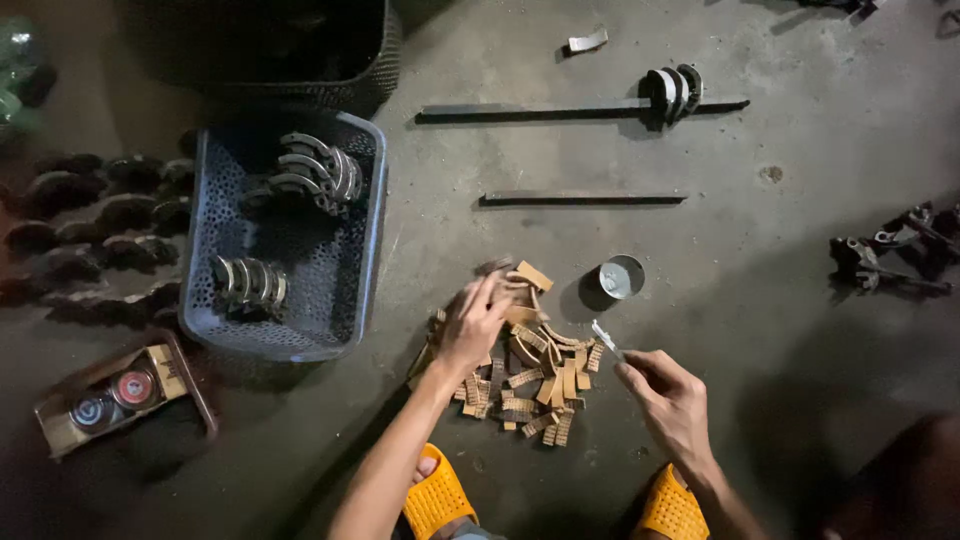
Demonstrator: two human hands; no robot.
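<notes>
two hands (470, 325) (672, 400) — tan strips (535, 385)

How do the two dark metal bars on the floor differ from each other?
The upper bar is longer and thicker; the lower bar is shorter and thinner. The upper bar has curved metal pieces sitting on it near its right end; the lower bar is bare. The lower bar lies nearer the small round tin. Both are dark, straight and lie roughly level on the concrete floor.
</notes>
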